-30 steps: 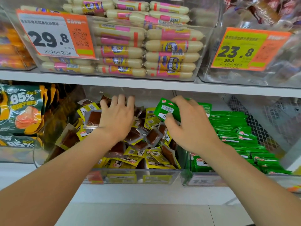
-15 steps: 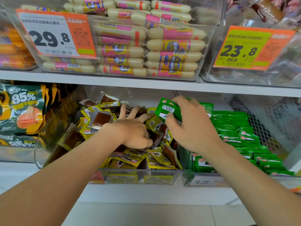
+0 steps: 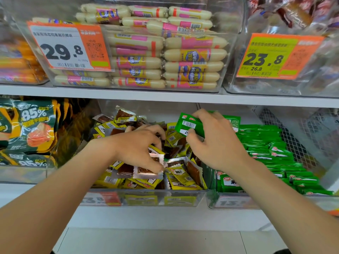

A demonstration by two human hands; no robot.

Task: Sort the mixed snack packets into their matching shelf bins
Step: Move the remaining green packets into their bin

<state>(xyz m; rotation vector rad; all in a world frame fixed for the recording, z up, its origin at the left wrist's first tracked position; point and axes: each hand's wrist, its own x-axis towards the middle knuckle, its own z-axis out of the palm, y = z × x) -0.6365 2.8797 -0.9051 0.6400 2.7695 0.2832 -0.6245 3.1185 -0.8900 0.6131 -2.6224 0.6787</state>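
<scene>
near: pale floor tiles (image 3: 146, 241), then front edge of white lower shelf (image 3: 146, 217). both forearms come in from the bottom corners.

2 clear bins side by side on lower shelf. mid bin (image 3: 146, 199): jumbled yellow packets (image 3: 178, 174) w/ brown contents, front label too blurred to read. right bin (image 3: 236, 202): green packets (image 3: 275, 149) in neat rows, front label reads 13-something, rest cut off.

left hand (image 3: 139, 145): palm down in mid bin, fingers curled into the pile. thumb + fingertips pinch a silver-edged packet (image 3: 156, 162) w/ brown contents, lying on top of the yellow ones approx centre of the bin.

right hand (image 3: 218, 142): a bit farther + higher, over the wall between mid bin and right bin. thumb below, fingers over the top, gripping the held green stack (image 3: 189, 124). looks like 2 pkts, barcode facing cam, tilted down to the left. it sits above the far right of the yellow pile, not yet in right bin.

left of mid bin: dark green/orange bags (image 3: 31, 129) marked 85%.

far/up: white upper shelf (image 3: 165, 97). centre bin holds pale sausages (image 3: 192, 54) w/ pink-yellow labels, stacked flat, 29.8 tag (image 3: 67, 46) on its front. right of that, a bin w/ 23.8 tag (image 3: 275, 55), brown-red wrapped snacks (image 3: 293, 13) inside, blurry. far left: orange sausages (image 3: 16, 61), also blurred.
</scene>
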